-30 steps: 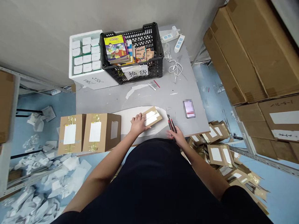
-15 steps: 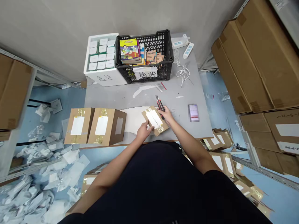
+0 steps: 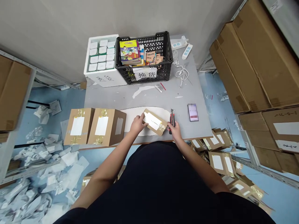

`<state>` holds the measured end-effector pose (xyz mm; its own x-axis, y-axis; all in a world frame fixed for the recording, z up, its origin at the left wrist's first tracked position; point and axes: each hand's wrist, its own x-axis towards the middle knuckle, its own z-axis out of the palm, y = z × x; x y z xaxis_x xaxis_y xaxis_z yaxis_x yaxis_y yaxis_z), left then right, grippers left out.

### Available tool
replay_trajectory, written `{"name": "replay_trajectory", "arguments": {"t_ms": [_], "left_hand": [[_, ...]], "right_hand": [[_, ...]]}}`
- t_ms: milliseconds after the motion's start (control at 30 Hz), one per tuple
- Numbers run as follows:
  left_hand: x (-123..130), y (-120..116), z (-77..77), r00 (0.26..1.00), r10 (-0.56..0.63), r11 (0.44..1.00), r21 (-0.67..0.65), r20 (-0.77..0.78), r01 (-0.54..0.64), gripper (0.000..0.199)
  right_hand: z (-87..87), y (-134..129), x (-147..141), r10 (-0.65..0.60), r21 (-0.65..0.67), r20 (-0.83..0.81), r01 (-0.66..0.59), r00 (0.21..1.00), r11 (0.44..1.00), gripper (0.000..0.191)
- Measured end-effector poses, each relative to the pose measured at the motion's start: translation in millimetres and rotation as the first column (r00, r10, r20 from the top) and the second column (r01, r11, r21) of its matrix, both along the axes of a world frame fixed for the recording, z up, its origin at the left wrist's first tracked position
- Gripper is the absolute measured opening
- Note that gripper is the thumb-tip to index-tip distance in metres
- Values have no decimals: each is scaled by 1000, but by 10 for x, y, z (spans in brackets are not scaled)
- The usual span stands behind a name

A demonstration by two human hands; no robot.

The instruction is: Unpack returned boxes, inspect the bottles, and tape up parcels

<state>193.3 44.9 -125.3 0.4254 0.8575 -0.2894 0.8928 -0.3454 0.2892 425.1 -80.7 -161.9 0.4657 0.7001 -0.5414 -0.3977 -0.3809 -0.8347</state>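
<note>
A small taped cardboard box [image 3: 161,127] with a white label lies tilted near the table's front edge, over a white sheet [image 3: 130,116]. My left hand [image 3: 138,123] grips the box at its left end, thumb on the label side. In my right hand [image 3: 174,128] is a black and red utility knife [image 3: 172,119], its blade end pointing away from me. The right fingertips also touch the box's right end.
Two larger cardboard boxes [image 3: 106,126] stand at the table's left. Behind are a white foam box [image 3: 102,76] of small cartons and a black crate [image 3: 144,79] with books. A phone [image 3: 193,112] lies right. Paper scraps [image 3: 63,174] cover the left floor; shelves flank the table.
The small box has turned so that its long side slants down to the right. My left hand moved up to its left end; my right hand moved right and down with the knife.
</note>
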Motion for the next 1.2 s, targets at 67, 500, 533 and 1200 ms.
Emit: {"name": "replay_trajectory", "arguments": {"t_ms": [67,500,533,1200], "left_hand": [[-73,-205,26,996,34,999,-16,-86,-36,81],[109,-271,0,912,-396,914,52,-105,403,96],[159,-233,-21,899,-427,902,29,-99,431,98],[366,-95,-96,865,-496,868,-29,-80,495,102]], "right_hand": [[8,183,57,17,35,35,-19,999,999,52],[16,-113,501,282,-101,177,-267,943,958,64],[30,-194,506,316,-117,172,-299,933,947,69],[171,-469,756,574,-149,168,-555,802,819,75]]}}
